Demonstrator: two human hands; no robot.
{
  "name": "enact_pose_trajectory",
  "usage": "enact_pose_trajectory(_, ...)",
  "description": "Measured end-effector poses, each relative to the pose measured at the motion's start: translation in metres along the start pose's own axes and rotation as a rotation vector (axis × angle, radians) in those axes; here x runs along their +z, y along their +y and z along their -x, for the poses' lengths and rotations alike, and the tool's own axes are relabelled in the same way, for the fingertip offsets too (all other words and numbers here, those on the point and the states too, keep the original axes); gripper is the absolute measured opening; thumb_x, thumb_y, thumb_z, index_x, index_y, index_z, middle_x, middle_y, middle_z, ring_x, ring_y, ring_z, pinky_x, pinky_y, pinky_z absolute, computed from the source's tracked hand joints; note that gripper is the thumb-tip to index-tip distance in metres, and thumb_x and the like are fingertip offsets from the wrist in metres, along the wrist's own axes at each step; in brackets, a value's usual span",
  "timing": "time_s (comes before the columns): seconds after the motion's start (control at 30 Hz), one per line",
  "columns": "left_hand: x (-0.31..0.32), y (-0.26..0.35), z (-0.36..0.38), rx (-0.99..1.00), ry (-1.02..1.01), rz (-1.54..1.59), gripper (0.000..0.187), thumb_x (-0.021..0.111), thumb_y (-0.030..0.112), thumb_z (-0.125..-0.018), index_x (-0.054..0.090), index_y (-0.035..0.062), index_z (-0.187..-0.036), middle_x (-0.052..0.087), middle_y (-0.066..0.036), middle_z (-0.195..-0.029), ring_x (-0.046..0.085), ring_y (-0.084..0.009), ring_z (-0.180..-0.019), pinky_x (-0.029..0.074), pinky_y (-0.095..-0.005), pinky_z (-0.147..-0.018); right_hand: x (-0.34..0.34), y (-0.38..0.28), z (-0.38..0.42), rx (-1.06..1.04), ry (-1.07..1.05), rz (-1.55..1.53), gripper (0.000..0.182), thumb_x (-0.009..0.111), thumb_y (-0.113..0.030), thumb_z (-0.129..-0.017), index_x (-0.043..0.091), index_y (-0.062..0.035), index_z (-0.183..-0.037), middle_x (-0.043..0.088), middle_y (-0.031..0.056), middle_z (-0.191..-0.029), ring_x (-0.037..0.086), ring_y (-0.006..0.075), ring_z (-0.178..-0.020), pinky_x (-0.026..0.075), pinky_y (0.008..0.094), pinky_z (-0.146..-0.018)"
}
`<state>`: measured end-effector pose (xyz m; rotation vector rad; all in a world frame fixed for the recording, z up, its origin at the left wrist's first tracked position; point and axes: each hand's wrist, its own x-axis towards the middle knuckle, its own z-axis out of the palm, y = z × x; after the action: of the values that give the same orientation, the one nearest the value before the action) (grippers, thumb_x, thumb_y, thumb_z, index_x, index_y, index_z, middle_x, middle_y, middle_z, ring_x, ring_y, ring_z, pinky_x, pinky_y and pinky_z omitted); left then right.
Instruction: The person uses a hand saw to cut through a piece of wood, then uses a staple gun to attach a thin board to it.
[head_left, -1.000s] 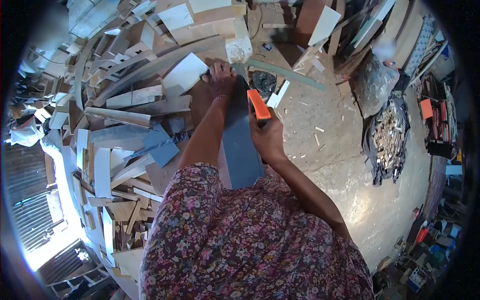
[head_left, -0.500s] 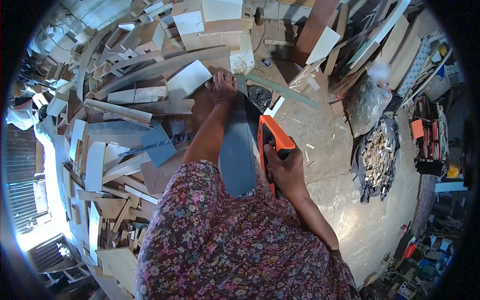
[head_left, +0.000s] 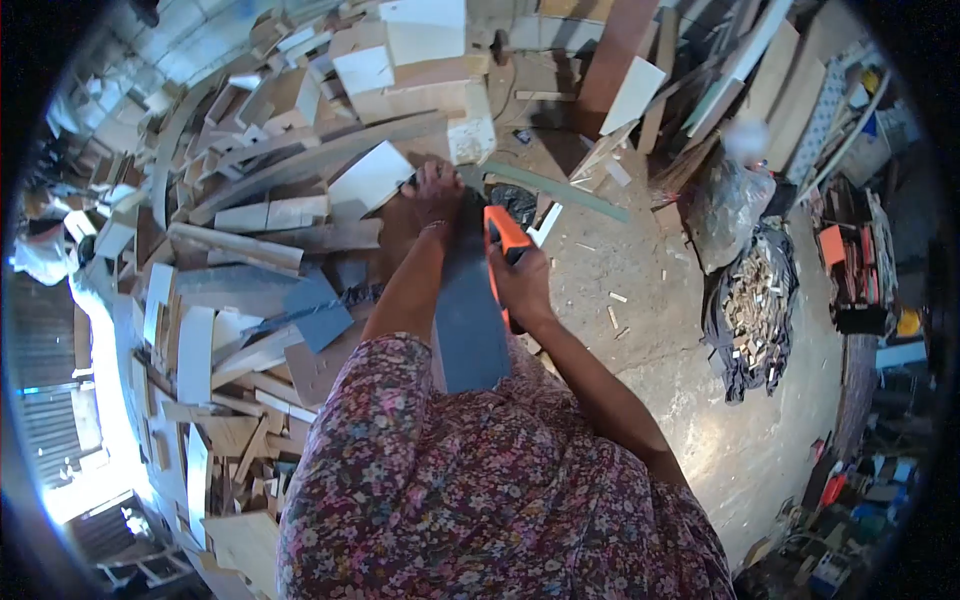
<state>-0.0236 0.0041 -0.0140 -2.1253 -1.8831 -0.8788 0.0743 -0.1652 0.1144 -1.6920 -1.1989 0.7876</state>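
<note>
A long dark grey board (head_left: 470, 320) runs from my lap toward the workbench area ahead. My left hand (head_left: 437, 190) lies near the board's far end, its fingers spread and pressing down at the left edge. My right hand (head_left: 524, 287) is wrapped round the orange and black handle of a saw (head_left: 508, 232), at the board's right edge. The saw's blade is hardly visible here.
Wood offcuts (head_left: 270, 215) are heaped on the left. A green strip (head_left: 560, 190) lies beyond the board. On the right are a dark cloth with wood scraps (head_left: 757, 300), a clear plastic bag (head_left: 735, 215) and leaning planks (head_left: 800, 100).
My right hand and the saw have moved forward and to the left, along the board. My left hand stays at the board's far end. The view has shifted slightly.
</note>
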Motion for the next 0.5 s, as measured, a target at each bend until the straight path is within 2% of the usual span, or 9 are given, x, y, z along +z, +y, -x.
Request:
enact_pose_trajectory(0.07,-0.005,0.005,-0.002,0.015,-0.010,0.018,0.023,0.055,0.032,-0.073,0.058,0.0177,-0.090,0.049,-0.004,-0.095,0.048,-0.0196,-0.096,0.030,-0.0525,-0.078,0.002,0.005,0.008,-0.097,0.101,0.015,0.021,0.059,-0.015,-0.078,0.050,0.0028,-0.087,0.055,0.0256,-0.067,0.058,0.0406,-0.066,0.044,0.0417,-0.055)
enact_pose_trajectory(0.1,-0.006,0.005,-0.002,-0.003,-0.026,-0.003,0.023,0.055,0.032,-0.073,0.058,0.0174,-0.090,0.049,-0.004,-0.096,0.048,-0.0200,-0.096,0.030,-0.0532,-0.078,-0.003,-0.007,0.011,0.023,0.049,0.019,0.021,0.059,-0.014,-0.078,0.050,0.0018,-0.089,0.056,0.0259,-0.068,0.057,0.0427,-0.069,0.043,0.0431,-0.055)
enact_pose_trajectory(0.33,-0.017,0.006,-0.003,-0.006,-0.084,-0.018,0.025,0.054,0.031,-0.074,0.057,0.0163,-0.094,0.049,-0.005,-0.100,0.047,-0.0222,-0.099,0.030,-0.0537,-0.079,-0.004,0.001,0.013,-0.067,0.088,-0.043,0.023,0.060,-0.014,-0.078,0.049,0.0014,-0.089,0.055,0.0257,-0.067,0.057,0.0426,-0.069,0.043,0.0436,-0.055)
enact_pose_trajectory(0.4,-0.021,0.009,-0.003,-0.044,-0.175,-0.019,0.028,0.054,0.032,-0.074,0.056,0.0158,-0.097,0.048,-0.007,-0.104,0.045,-0.0244,-0.103,0.030,-0.0549,-0.081,-0.005,0.000,0.014,-0.127,0.135,-0.054,0.022,0.059,-0.015,-0.078,0.049,0.0015,-0.089,0.055,0.0258,-0.068,0.056,0.0431,-0.070,0.043,0.0446,-0.056)
enact_pose_trajectory(0.5,-0.006,0.001,-0.001,-0.009,-0.125,0.015,0.028,0.053,0.032,-0.076,0.055,0.0152,-0.098,0.047,-0.008,-0.105,0.044,-0.0258,-0.104,0.031,-0.0560,-0.081,-0.004,0.002,0.014,-0.046,0.129,-0.095,0.026,0.059,-0.018,-0.078,0.048,0.0023,-0.091,0.056,0.0258,-0.068,0.056,0.0435,-0.070,0.044,0.0452,-0.056)
